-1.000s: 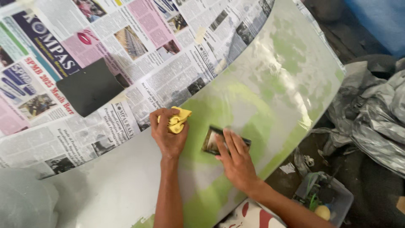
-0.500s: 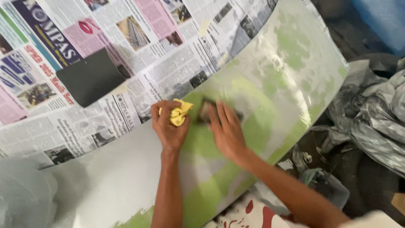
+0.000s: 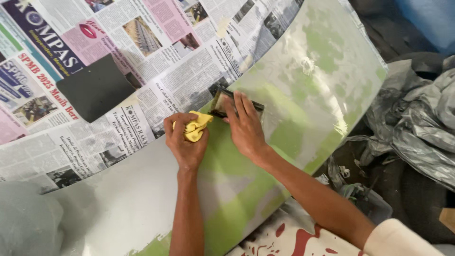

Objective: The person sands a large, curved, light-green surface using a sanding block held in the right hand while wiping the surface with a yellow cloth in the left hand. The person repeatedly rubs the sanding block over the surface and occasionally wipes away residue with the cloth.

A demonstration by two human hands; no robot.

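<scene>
Sanding block [image 3: 222,103] under right fingers [image 3: 237,106]

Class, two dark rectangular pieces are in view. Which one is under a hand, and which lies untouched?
The dark sanding block is pressed under the right hand on the green-and-grey panel. The larger dark sheet lies untouched on the newspaper, left of both hands.

Printed newspaper sheets [image 3: 156,61]: spread flat over far left, taped along curved panel edge; white and grey columns, pink blocks, dark blue banner, small colour photos. Dark grey square sheet [image 3: 95,87]: lying on the newspaper, far left, unmarked. White-and-red printed wrapper [image 3: 289,239]: near edge, centre-right, partly hidden. No screens or signs.
</scene>
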